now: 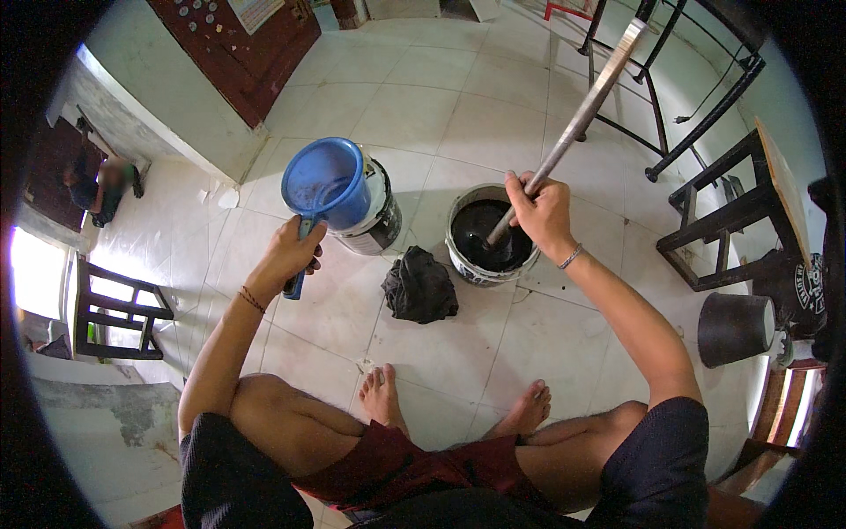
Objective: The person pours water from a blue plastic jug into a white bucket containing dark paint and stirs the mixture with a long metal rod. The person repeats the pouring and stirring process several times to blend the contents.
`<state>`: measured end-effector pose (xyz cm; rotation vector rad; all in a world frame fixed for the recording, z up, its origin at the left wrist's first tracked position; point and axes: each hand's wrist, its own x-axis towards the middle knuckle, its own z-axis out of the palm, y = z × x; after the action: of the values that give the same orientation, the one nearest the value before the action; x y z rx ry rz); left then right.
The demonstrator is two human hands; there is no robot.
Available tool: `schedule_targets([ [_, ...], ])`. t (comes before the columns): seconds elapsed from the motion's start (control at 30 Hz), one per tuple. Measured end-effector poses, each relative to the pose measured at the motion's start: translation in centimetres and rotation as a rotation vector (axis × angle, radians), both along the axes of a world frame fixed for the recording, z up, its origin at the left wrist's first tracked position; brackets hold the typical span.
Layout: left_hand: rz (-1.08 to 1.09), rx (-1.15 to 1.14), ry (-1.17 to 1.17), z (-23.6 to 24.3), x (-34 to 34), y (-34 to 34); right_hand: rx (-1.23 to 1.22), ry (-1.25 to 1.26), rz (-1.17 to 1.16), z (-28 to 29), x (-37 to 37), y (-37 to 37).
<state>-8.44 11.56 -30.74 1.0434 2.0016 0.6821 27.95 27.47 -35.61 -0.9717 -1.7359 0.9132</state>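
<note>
My left hand (286, 251) is wrapped round the handle of a blue plastic dipper (357, 201). A few dark lumps or stains show inside its bowl. It is held over or against a white paint bucket (382, 196), partly hiding it. My right hand (544, 214) grips a long metal rod (589, 108), which slants up to the right. The rod's lower end dips into black liquid (485, 222) in an open pale bucket (478, 279). A crumpled black bag or cloth (420, 286) lies on the tiles between the two buckets, nearer to me.
On the right stand a black-framed wooden stool (736, 212), a black metal frame (654, 123) and a dark bucket (737, 330). Another black stool (119, 310) is at the left. My bare feet (382, 398) rest on the tiles. Far left, another person (104, 187) is visible.
</note>
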Motion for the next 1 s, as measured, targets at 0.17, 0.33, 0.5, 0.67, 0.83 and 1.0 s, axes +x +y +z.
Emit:
schedule_targets([
  [0.17, -0.001, -0.026, 0.006, 0.1, 0.0, 0.1, 0.489, -0.273, -0.062, 0.4, 1.1, 0.9],
  [0.33, 0.0, -0.03, 0.007, -0.1, -0.1, 0.0, 0.468, -0.27, -0.001, -0.1, 0.5, 0.8],
  [0.5, 0.0, -0.027, 0.004, 0.1, 0.1, 0.0, 0.092, -0.042, -0.036, -0.5, 0.1, 0.3],
  [0.67, -0.005, -0.034, -0.002, 0.2, 0.2, 0.0, 0.622, -0.358, -0.05, 0.1, 1.4, 1.0],
  [0.83, -0.005, -0.028, 0.003, 0.1, 0.2, 0.0, 0.407, -0.263, 0.015, -0.4, 0.7, 0.3],
  [1.0, 0.001, -0.029, 0.006, 0.2, 0.4, 0.1, 0.171, -0.107, -0.089, -0.5, 0.3, 0.0],
])
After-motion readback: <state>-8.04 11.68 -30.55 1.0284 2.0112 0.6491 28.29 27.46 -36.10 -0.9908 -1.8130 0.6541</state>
